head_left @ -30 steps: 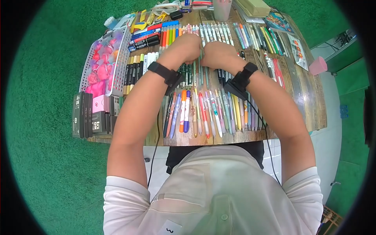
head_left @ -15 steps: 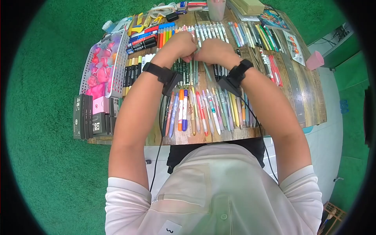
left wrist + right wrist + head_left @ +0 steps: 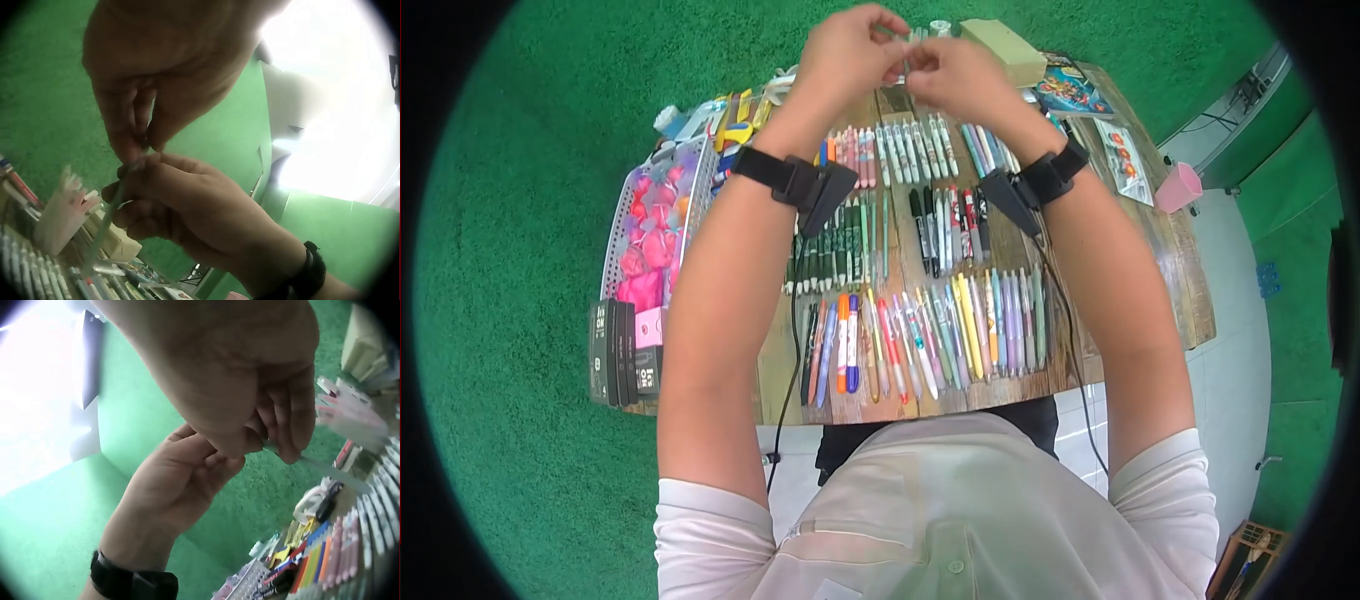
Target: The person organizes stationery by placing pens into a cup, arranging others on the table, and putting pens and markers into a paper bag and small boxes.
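Pale Shirt [image 3: 940,490] and Wrist Straps [image 3: 762,170] Examined

Over the remote feed I recorded short white sleeves [image 3: 712,525], a chest pocket [image 3: 862,495] and a round button [image 3: 956,567]. Both wrist straps were black, each bearing a black wedge-shaped housing [image 3: 831,198]. A thin black cable [image 3: 780,432] trailed from each.

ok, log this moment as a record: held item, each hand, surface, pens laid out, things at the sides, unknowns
held item: slim pale-green pen, raised off the table
left hand: fingertips pinch one end of it
right hand: grips it next to the left fingertips
surface: wooden table
near pens: one long row of mixed colors
middle pens: green group, gap, then black, white and red group
left side: white basket of pink items, dark boxes
right side: pink cup
unknown: pen's markings, too blurred
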`<state>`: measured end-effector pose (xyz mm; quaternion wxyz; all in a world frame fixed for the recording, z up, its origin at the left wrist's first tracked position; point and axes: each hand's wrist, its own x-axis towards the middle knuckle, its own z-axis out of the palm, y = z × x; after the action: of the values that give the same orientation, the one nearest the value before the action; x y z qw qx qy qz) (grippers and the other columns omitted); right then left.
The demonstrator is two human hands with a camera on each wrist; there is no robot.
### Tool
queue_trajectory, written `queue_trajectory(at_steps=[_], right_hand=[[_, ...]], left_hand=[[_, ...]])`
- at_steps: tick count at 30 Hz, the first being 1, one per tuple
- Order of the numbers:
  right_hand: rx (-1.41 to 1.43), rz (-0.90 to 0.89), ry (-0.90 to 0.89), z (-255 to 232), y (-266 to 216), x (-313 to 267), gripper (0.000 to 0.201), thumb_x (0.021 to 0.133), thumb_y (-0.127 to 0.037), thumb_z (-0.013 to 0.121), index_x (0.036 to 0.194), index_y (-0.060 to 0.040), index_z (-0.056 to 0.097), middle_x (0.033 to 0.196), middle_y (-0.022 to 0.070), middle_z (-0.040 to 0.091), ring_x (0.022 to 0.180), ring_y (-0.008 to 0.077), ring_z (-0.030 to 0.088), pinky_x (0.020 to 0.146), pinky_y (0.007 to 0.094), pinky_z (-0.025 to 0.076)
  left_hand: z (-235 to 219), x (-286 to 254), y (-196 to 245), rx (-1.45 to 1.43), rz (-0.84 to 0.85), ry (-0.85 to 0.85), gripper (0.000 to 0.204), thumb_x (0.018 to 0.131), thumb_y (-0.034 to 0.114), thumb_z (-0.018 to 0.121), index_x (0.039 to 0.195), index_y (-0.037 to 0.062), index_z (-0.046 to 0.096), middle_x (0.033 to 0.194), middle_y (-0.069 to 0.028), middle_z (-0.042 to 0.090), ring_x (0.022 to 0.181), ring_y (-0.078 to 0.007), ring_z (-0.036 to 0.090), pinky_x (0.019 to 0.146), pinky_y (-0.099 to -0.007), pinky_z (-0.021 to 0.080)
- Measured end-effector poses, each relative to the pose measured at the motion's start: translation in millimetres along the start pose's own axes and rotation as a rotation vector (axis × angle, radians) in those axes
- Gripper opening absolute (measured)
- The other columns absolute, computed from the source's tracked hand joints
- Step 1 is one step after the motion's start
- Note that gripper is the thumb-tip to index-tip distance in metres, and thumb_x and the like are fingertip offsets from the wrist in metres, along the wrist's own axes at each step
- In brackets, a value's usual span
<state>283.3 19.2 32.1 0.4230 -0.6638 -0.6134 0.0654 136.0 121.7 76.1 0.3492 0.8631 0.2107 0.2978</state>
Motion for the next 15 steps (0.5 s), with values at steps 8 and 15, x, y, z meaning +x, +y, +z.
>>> queue_trajectory(at_steps=[8, 15], right_hand=[[-0.251, -0.098, 0.209, -52, 5, 83, 0.040, 0.087, -0.035, 0.067, 0.109, -0.0030, 0.073, 0.101, 0.0261, 0.073, 0.096, 0.0447, 0.070, 0.080, 0.0495, 0.055], [-0.415, -0.122, 0.094, -35, 71, 111, 0.032, 0.082, -0.023, 0.070, 0.103, 0.0005, 0.073, 0.093, 0.0137, 0.077, 0.090, 0.0274, 0.075, 0.078, 0.0385, 0.058]], left_hand=[[0, 76, 44, 0.146, 0.201, 0.190, 0.020, 0.090, 0.015, 0.072, 0.103, 0.0009, 0.075, 0.090, -0.0152, 0.077, 0.078, -0.0237, 0.074, 0.070, -0.0374, 0.058], [25, 124, -27, 0.105, 0.141, 0.077, 0.028, 0.095, 0.015, 0.073, 0.118, 0.0003, 0.072, 0.094, -0.0107, 0.077, 0.081, -0.0140, 0.075, 0.072, -0.0297, 0.060]])
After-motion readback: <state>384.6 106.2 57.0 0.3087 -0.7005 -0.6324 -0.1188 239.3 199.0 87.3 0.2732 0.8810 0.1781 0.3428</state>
